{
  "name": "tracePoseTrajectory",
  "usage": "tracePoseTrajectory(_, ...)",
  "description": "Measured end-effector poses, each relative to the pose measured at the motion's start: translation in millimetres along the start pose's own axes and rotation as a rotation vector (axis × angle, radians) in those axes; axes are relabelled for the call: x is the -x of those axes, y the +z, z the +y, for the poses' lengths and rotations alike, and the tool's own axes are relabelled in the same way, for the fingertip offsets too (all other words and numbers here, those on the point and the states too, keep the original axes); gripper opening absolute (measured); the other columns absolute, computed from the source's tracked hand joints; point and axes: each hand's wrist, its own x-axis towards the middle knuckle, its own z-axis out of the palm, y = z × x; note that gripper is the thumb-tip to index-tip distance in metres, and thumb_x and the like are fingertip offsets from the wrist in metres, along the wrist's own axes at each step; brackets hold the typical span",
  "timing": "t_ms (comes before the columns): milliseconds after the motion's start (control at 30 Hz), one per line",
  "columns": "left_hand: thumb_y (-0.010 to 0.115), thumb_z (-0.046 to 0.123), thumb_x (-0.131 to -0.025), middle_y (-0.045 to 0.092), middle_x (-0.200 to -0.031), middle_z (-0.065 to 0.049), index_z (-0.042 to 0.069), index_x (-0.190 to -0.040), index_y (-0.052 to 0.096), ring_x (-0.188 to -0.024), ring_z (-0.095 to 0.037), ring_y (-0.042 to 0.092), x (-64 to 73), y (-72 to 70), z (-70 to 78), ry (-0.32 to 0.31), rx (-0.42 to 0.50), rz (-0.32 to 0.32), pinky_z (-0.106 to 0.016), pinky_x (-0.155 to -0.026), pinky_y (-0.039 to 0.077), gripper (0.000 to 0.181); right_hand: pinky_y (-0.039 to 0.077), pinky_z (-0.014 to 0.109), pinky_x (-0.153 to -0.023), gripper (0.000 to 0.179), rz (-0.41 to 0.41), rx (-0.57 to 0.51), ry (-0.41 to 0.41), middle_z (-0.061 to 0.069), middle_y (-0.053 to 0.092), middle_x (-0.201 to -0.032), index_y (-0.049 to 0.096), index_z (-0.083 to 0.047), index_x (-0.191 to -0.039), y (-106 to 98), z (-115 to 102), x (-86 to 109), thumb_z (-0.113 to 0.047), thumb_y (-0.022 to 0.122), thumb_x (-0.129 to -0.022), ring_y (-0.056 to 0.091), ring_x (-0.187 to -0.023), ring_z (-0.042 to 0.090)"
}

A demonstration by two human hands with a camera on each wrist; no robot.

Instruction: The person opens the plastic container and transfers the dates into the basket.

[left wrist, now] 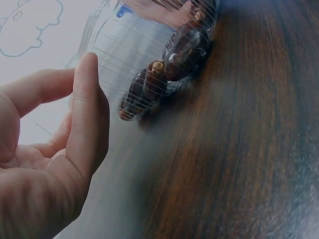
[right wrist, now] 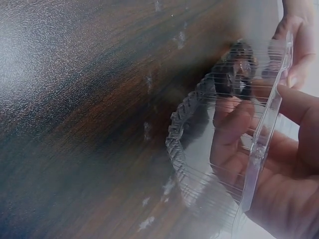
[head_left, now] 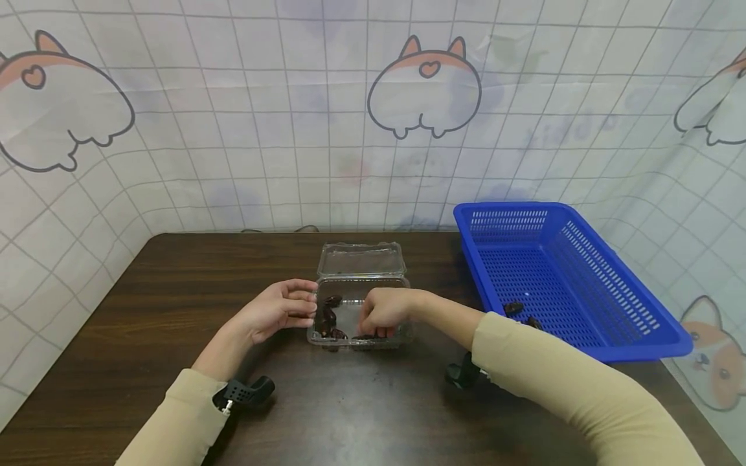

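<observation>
A clear plastic clamshell box (head_left: 348, 315) stands on the table with its lid (head_left: 361, 260) folded back. Dark brown dates (head_left: 328, 318) lie along its left side and front. My left hand (head_left: 282, 307) rests its fingertips against the box's left wall, fingers fairly straight and holding nothing. Inside the box, at the front right, my right hand (head_left: 386, 310) has its fingers bent down around a date (right wrist: 233, 77). The right wrist view shows those fingertips through the clear wall. In the left wrist view several dates (left wrist: 185, 52) press close to the ribbed wall.
A blue slotted basket (head_left: 474, 259) stands at the right of the brown wooden table (head_left: 350, 414), with a couple of dates (head_left: 513, 308) in it. My right forearm passes in front of the basket's near corner. A patterned cloth (head_left: 262, 116) hangs behind the table.
</observation>
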Motion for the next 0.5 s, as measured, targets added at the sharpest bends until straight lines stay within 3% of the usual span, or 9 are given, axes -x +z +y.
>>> tracePoseTrajectory(300, 0.059, -0.003, -0.101, 0.058, -0.111, -0.014, -0.01, -0.145, 0.037, -0.091, -0.019, 0.065, -0.9, -0.8, -1.6, 0.007, -0.005, -0.011, -0.035, -0.083, 0.061, 0.05, 0.053, 0.025, -0.059, 0.015, -0.012, 0.033, 0.01, 0.001, 0.068, -0.084, 0.078, -0.004, -0.096, 0.8, 1.0, -3.1, -0.001, 0.064, -0.094, 0.057, -0.067, 0.013)
tracePoseTrajectory(500, 0.061, -0.003, -0.1, 0.059, -0.108, -0.01, -0.01, -0.146, 0.037, -0.091, -0.019, 0.065, -1.6, -1.4, -1.3, 0.004, -0.017, -0.007, -0.036, -0.084, 0.061, 0.052, 0.048, 0.026, -0.054, 0.009, -0.015, 0.009, 0.036, 0.003, 0.063, -0.077, 0.074, -0.005, -0.093, 2.5, 1.1, -4.2, 0.001, 0.068, -0.095, 0.053, -0.061, 0.013)
